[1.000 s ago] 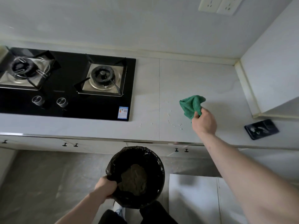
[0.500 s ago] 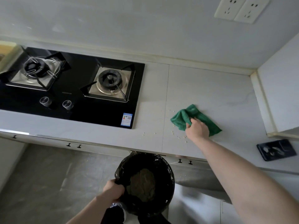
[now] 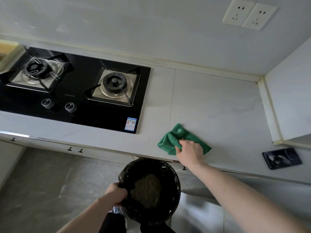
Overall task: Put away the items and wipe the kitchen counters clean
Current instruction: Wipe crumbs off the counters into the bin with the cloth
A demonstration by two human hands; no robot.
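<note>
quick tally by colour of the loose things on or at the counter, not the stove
Green: 1, the green microfibre cloth under the right hand
Black: 2, the black-lined round bin held by the left hand, and the black rectangular tray
Total: 3

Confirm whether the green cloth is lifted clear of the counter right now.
No, the green cloth lies flat on the counter under the right hand.

Pale counter (image 3: 210, 98): inset black hob (image 3: 75, 98), green cloth (image 3: 170, 140), crumbs (image 3: 176, 116), dark tray-like object (image 3: 281, 158)
</note>
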